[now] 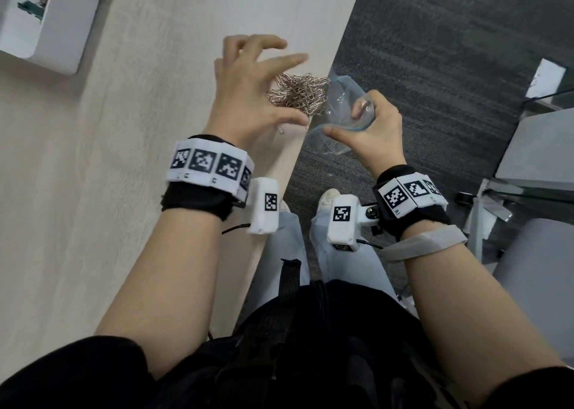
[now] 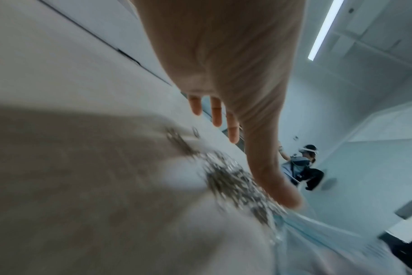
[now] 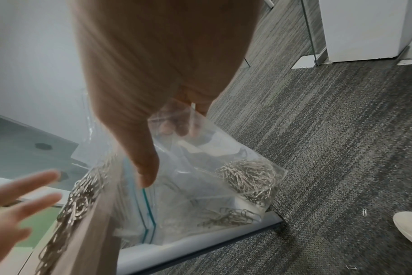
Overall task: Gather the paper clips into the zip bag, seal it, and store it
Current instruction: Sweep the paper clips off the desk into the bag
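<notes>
Black sleeves, white marker wristbands (image 1: 211,168).

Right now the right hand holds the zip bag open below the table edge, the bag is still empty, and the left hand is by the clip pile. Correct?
Not quite: the zip bag is not empty. The right wrist view shows paper clips already lying inside it. The rest stands: the right hand holds it open below the table edge, the left hand by the clip pile.

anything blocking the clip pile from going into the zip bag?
Nothing visible. The paper clip pile sits at the table edge, the zip bag mouth is held open just beside it by the right hand; the left hand hovers over the pile.
</notes>
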### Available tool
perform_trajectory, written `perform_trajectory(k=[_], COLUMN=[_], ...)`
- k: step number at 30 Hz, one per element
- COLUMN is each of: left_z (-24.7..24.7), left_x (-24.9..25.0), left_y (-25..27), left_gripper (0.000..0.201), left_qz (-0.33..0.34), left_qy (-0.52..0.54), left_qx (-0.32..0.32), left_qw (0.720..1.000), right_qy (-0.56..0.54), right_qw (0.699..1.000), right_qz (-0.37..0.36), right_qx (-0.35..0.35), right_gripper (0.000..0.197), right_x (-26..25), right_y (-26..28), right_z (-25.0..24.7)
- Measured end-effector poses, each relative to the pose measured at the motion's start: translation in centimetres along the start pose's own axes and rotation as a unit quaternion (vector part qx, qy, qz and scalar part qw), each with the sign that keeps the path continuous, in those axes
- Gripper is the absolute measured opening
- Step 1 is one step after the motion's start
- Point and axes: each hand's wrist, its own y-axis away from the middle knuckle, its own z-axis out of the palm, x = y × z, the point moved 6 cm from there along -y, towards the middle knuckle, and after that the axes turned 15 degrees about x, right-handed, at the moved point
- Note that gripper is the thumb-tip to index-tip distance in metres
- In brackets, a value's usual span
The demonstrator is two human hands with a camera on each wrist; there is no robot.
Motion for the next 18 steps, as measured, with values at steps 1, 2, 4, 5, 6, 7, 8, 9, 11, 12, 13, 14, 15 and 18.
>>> perform_trajectory(k=[1,2,4,5,6,7,8,9,11,12,13,14,15,18], left_z=[-0.4,-0.8,-1.4,-1.6,-1.7,-1.6,-1.5,-1.4,-1.1,-0.9,-0.7,-0.5,-0.4,0.2], left_x=[-0.7,-1.3,-2.6,-3.1,-3.5,-3.7,-3.8,-3.8,-3.5,-3.3,-3.0,-2.8,-2.6,-2.2], left_y=[0.2,0.5,1.2,1.4,1.6,1.7,1.8,1.8,1.7,1.6,1.5,1.4,1.2,0.8], left_gripper=[0.092,0.102,0.112,0.114,0.113,0.112,0.109,0.105,0.096,0.091,0.087,0.083,0.080,0.076], left_qz=[-0.025,-0.047,-0.081,-0.093,-0.101,-0.106,-0.109,-0.110,-0.105,-0.100,-0.090,-0.079,-0.070,-0.059], left_qy=[-0.023,-0.045,-0.067,-0.065,-0.059,-0.049,-0.033,-0.012,0.033,0.046,0.053,0.058,0.065,0.079], left_qx=[-0.026,-0.048,-0.067,-0.067,-0.062,-0.054,-0.044,-0.034,-0.021,-0.019,-0.017,-0.015,-0.012,-0.011], left_qw=[0.999,0.997,0.992,0.991,0.991,0.992,0.993,0.993,0.994,0.994,0.994,0.995,0.995,0.995], right_qy=[0.002,0.002,0.003,0.003,0.002,0.001,0.001,0.001,0.005,0.007,0.009,0.010,0.009,-0.002], right_qw=[1.000,1.000,1.000,1.000,1.000,1.000,1.000,1.000,1.000,1.000,1.000,1.000,1.000,1.000], right_qz=[-0.001,0.000,0.004,0.006,0.007,0.006,0.007,0.007,0.005,0.005,0.004,0.004,0.004,0.011], right_qx=[0.000,0.000,-0.002,-0.003,-0.003,-0.003,-0.003,-0.003,-0.003,-0.004,-0.005,-0.005,-0.006,-0.009], right_gripper=[0.051,0.051,0.050,0.049,0.048,0.048,0.047,0.047,0.048,0.049,0.050,0.049,0.049,0.049], right_x=[0.0,0.0,0.0,0.0,0.0,0.0,0.1,0.0,0.0,0.0,0.0,0.0,0.0,-0.1], right_y=[0.1,0.1,0.2,0.2,0.3,0.3,0.4,0.4,0.4,0.5,0.5,0.5,0.5,0.6], right_z=[0.0,-0.1,0.0,0.0,0.1,0.1,0.1,0.1,0.1,0.1,0.1,0.1,0.2,0.2])
